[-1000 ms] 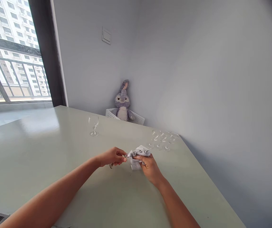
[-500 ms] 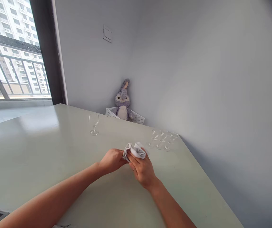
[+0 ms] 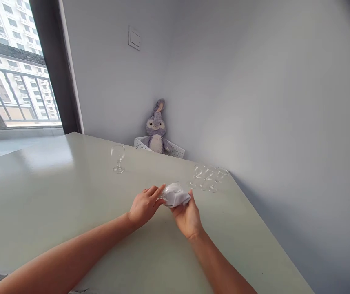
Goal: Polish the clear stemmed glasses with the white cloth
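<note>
My left hand [image 3: 143, 207] is closed around the stem end of a clear wine glass [image 3: 163, 195], which lies sideways between my hands above the table. A white cloth [image 3: 177, 198] wraps much of the glass's bowl, hiding it. My right hand [image 3: 189, 219] cups the cloth from below and from the right, palm turned up. Beyond my right hand, three clear stemmed glasses [image 3: 209, 173] stand upright close together near the table's right edge. Another wine glass [image 3: 118, 154] stands alone, upright, farther back on the left.
The pale glossy table [image 3: 126, 257] has its right edge along a grey wall [image 3: 269, 102]. A purple plush toy [image 3: 156, 128] sits in a white perforated basket [image 3: 178, 151] at the back corner. At left is a window [image 3: 12, 85].
My right hand has turned from palm down over the cloth to palm up beneath it. The cloth now spreads around the bowl, and the left fingers show more on top of the stem.
</note>
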The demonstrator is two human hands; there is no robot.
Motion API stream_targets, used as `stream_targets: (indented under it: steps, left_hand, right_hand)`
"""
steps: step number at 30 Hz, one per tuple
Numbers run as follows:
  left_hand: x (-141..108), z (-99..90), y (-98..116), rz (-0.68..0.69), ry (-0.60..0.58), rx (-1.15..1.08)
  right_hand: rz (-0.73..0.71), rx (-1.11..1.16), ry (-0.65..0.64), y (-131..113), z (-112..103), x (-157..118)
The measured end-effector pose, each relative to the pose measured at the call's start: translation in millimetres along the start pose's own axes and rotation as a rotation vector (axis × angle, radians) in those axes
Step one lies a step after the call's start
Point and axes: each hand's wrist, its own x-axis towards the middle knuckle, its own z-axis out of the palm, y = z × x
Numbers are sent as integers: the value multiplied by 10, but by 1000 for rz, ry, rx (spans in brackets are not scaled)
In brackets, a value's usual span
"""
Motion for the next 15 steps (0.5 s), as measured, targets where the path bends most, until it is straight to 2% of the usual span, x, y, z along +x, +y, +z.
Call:
stream_targets:
  steps: [3, 5, 7, 10, 12, 15]
  left_hand:
    - [7, 12, 35, -116, 21, -117]
    - [8, 20, 47, -206, 10, -237]
    - [6, 24, 56, -374, -23, -411]
    - [12, 20, 77, -659, -42, -805]
    - [30, 14, 84, -788, -3, -1045]
    - [81, 0, 35, -919, 124, -1214]
  right_hand:
    - [-13, -181, -132, 182, 102, -97]
    - [-83, -391, -182, 269, 126, -152]
    - [-180, -646, -255, 304, 125, -190]
    - [-284, -1042, -366, 292, 106, -220]
    - [-337, -1250, -399, 273, 93, -226]
    - [-433, -1425, -440, 246, 87, -228]
